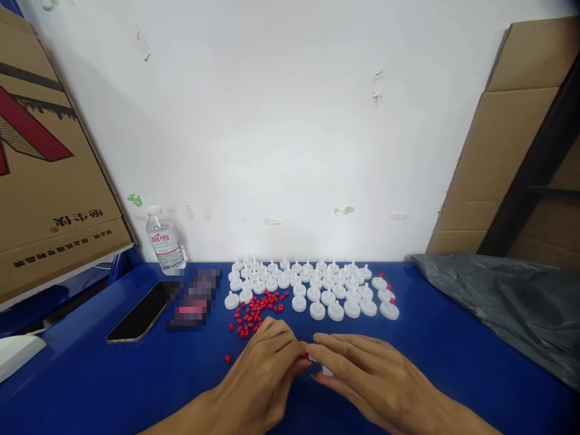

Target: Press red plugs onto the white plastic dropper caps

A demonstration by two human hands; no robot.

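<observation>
Disc [327, 370], white and mostly covered by fingers, was held between the two hands, low at the centre of the view, over the near part of the blue table [181, 374]. A red cap [306, 356] was pinched between thumb and forefinger of the left hand [267, 362] and set against the disc's stem [312, 357] — whether it was fully seated could not be told. By the right hand [376, 368] the disc was clamped, thumb below and fingertips above, with the other fingers laid close together; the left fingers were curled together likewise.

The step in hand was judged to be the fitting of cap to stem. For the next move, a straight push along the stem seemed to be called for, with the disc braced by the right hand so that the cap would not be seated askew.

The stem was pointed toward the left hand. The long axis, taken through stem and cap, was laid roughly sideways across the view; any finer tilt was hidden by the fingers. On the other discs [313, 294] — clustered near the wall [290, 133] — stems were pointed upward, as on three capped discs [385, 295] at the right. Loose caps [257, 316] were scattered before the cluster's left part.
</observation>
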